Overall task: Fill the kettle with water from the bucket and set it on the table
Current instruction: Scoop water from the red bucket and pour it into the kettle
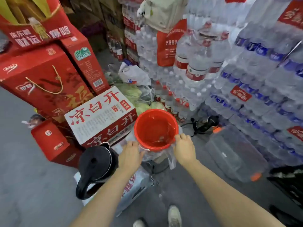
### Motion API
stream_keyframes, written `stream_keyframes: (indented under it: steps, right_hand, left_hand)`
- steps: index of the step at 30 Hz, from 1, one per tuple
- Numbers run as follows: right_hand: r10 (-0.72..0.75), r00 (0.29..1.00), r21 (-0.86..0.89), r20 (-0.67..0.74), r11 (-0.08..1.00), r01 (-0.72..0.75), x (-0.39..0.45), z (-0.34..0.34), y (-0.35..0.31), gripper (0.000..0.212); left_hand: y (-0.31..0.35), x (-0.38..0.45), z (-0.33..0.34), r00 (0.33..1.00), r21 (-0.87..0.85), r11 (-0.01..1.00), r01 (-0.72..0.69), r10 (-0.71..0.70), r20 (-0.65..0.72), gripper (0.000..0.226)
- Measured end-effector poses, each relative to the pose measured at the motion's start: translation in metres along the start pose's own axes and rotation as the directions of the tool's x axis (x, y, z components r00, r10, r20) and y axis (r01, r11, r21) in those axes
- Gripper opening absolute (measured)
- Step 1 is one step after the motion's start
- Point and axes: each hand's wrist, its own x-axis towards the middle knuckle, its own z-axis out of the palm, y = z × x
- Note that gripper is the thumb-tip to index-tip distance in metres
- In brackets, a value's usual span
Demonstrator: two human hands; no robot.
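A red bucket (155, 128) holding water stands in the middle of the view, raised on wrapped packs. My left hand (131, 153) grips its near left rim, and my right hand (184, 147) grips its near right rim. A black kettle (96, 167) with a curved handle stands upright to the left of the bucket, just beside my left forearm, on a plastic-wrapped pack (136, 185). Its lid looks shut. No table is in view.
A white and red carton (100, 112) sits behind the kettle, with red gift boxes (44, 79) to the left. Stacked packs of bottled water (254, 79) fill the right side. A black kettle base with cord (205, 123) lies on the grey floor. My shoes (174, 216) show below.
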Motion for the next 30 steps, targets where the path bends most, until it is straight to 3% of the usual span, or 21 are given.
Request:
stream_keyframes:
  steps: [5, 9, 10, 13, 15, 18, 20, 24, 30]
  right_hand:
    - [0.132, 0.961, 0.110, 0.244, 0.980, -0.163, 0.056, 0.021, -0.007, 0.046]
    - [0.185, 0.919, 0.159, 0.349, 0.954, -0.253, 0.093, 0.031, -0.018, 0.063]
    - [0.192, 0.897, 0.193, 0.397, 0.938, -0.286, 0.102, 0.032, -0.022, 0.059]
    - [0.183, 0.794, 0.305, 0.580, 0.855, -0.420, 0.117, 0.034, -0.032, 0.010]
    - [0.193, 0.733, 0.354, 0.652, 0.778, -0.519, 0.120, 0.035, -0.034, 0.015]
    - [0.217, 0.696, 0.419, 0.685, 0.664, -0.619, 0.122, 0.037, -0.032, 0.011]
    - [0.219, 0.710, 0.498, 0.669, 0.578, -0.647, 0.119, 0.040, -0.032, 0.016]
    - [0.200, 0.807, 0.644, 0.556, 0.510, -0.570, 0.106, 0.056, -0.017, 0.049]
    - [0.089, 0.891, 0.833, 0.444, 0.326, -0.448, 0.065, 0.054, 0.016, 0.069]
  left_hand:
    - [0.007, 0.039, 0.025, 0.991, -0.064, 0.989, 0.134, -0.133, 0.027, 0.056]
    - [0.013, 0.064, 0.043, 0.982, -0.132, 0.974, 0.185, -0.189, -0.018, 0.081]
    - [0.013, 0.070, 0.047, 0.979, -0.129, 0.972, 0.198, -0.202, -0.022, 0.086]
    - [0.013, 0.082, 0.057, 0.967, -0.135, 0.959, 0.250, -0.253, -0.006, 0.093]
    - [0.011, 0.086, 0.062, 0.963, -0.135, 0.954, 0.268, -0.269, 0.010, 0.094]
    - [0.006, 0.085, 0.069, 0.960, -0.137, 0.951, 0.278, -0.278, 0.016, 0.095]
    - [0.004, 0.085, 0.072, 0.962, -0.156, 0.950, 0.270, -0.273, 0.003, 0.094]
    - [0.001, 0.083, 0.071, 0.968, -0.128, 0.960, 0.248, -0.250, -0.001, 0.093]
    - [-0.015, 0.067, 0.050, 0.990, 0.109, 0.985, 0.137, -0.131, -0.057, 0.078]
